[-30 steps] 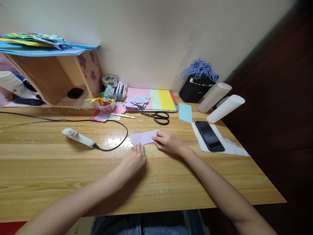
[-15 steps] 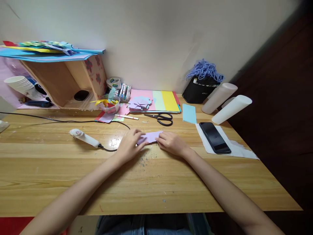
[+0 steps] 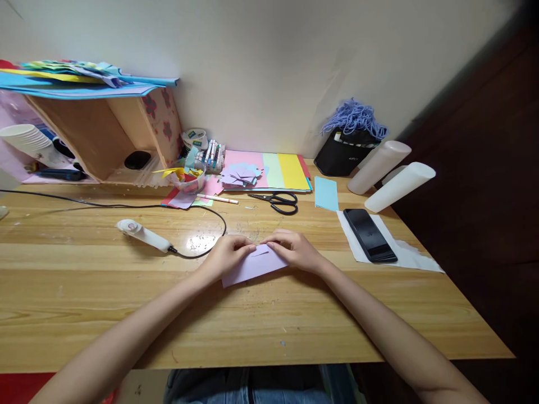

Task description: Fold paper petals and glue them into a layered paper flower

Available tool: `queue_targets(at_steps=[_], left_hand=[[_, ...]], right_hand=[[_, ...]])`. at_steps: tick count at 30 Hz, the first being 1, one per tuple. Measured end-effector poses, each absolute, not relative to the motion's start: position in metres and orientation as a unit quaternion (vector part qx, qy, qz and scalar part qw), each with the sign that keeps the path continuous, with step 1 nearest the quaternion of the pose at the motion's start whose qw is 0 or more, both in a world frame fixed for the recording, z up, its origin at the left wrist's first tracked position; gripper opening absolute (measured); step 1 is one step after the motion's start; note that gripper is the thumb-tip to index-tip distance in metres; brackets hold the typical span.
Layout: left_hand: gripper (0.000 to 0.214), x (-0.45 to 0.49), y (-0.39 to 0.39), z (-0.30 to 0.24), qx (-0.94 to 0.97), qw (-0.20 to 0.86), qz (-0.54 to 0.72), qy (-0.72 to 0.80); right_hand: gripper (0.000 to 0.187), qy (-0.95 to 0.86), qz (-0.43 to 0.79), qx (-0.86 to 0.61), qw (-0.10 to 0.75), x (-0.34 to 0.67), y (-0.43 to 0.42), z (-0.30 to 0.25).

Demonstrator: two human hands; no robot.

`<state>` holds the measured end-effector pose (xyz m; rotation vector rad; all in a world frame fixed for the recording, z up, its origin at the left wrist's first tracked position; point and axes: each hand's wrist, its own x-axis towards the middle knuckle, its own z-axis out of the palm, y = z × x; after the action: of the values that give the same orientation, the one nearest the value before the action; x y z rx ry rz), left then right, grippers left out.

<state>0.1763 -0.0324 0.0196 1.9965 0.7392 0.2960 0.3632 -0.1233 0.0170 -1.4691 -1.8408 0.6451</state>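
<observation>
We see both hands close together at the middle of the wooden desk (image 3: 295,314), the left hand (image 3: 227,257) and right hand (image 3: 295,251) pinching the lilac paper (image 3: 255,266). The desk stands against a pale wall (image 3: 269,73), with scissors (image 3: 280,201) and a phone (image 3: 369,234) farther back.

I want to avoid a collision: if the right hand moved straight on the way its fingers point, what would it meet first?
The right hand points left over the lilac paper sheet, so it would most likely meet the left hand first; their fingertips look almost together, though depth is unclear.

Scissors (image 3: 279,201) behind paper (image 3: 255,264)
</observation>
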Motion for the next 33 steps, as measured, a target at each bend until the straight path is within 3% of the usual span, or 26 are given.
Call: queue_targets(at_steps=[6, 17, 33], left_hand=[[0.033, 0.179, -0.027, 0.010, 0.771, 0.533, 0.124, 0.324], [0.030, 0.174, -0.023, 0.018, 0.750, 0.591, 0.059, 0.292], [0.032, 0.175, -0.025, 0.015, 0.741, 0.583, 0.056, 0.327]], right_hand=[[0.023, -0.711, 0.282, -0.554, 0.328, 0.367, -0.121, 0.011], [0.020, -0.694, 0.206, -0.597, 0.346, 0.357, -0.120, 0.004], [0.020, -0.647, 0.267, -0.603, 0.384, 0.348, -0.122, 0.005]])
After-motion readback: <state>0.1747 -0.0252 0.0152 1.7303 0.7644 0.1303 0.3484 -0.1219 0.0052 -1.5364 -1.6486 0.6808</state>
